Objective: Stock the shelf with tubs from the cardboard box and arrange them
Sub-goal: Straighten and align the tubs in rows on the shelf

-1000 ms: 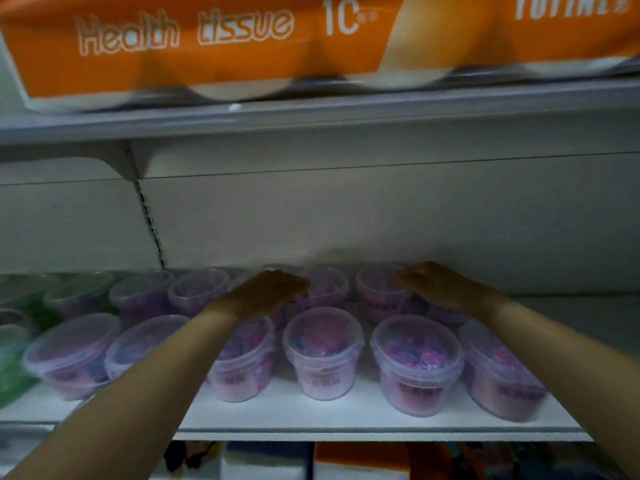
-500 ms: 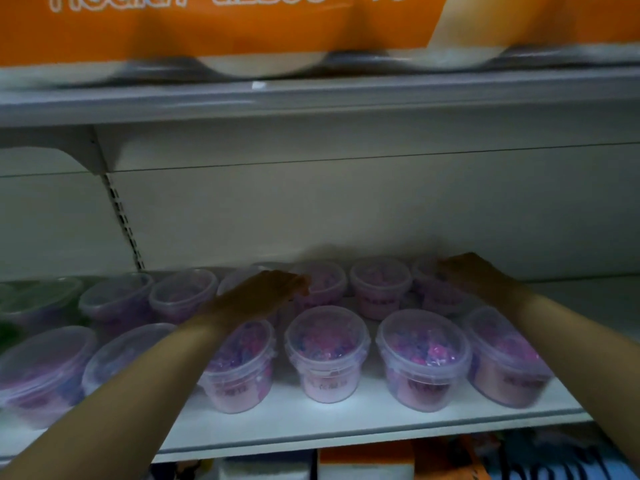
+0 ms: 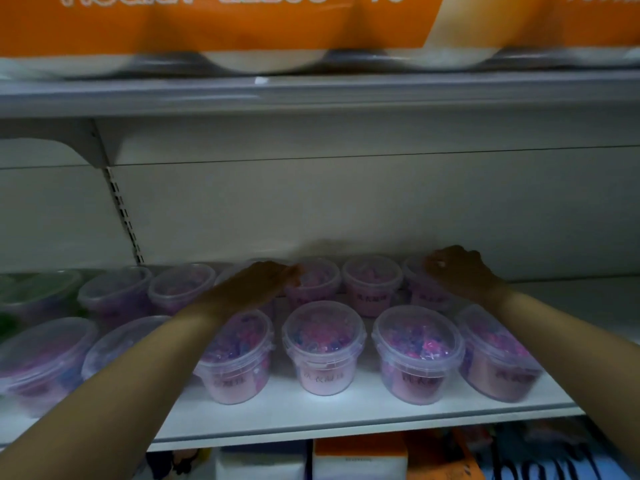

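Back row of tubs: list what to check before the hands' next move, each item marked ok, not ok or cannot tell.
1. Left hand lies flat on a back-row clear round plastic tub of pink and purple pieces: ok.
2. Right hand curls its fingers over the rightmost back-row tub: ok.
3. Front-row tubs upright, lids on: ok.
4. Bare white shelf right of the tubs for more stock: ok.
5. Back-row labels facing front: cannot tell, blurred and partly hidden.
6. Cardboard box within reach: cannot tell, not in view.
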